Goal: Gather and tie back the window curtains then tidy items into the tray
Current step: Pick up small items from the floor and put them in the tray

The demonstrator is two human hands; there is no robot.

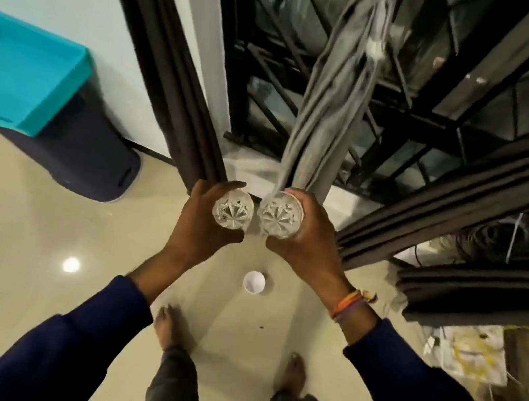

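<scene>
The left hand (200, 216) is gripping one cut-crystal glass (233, 210), fingers curled around it. The right hand (310, 239) is gripping a second glass (279, 216) just beside it. A white cup (254, 281) is sitting on the floor (26, 232) below.

No readable text, labels, brands or numbers on anything in view

Dim indoor light; below-left of my grip a lamp's round glare spot (71, 264) shines on the glossy floor (26, 232). Wide-angle bending warps the edges, and the curtains (336, 90) above my grip smear with blur.
</scene>
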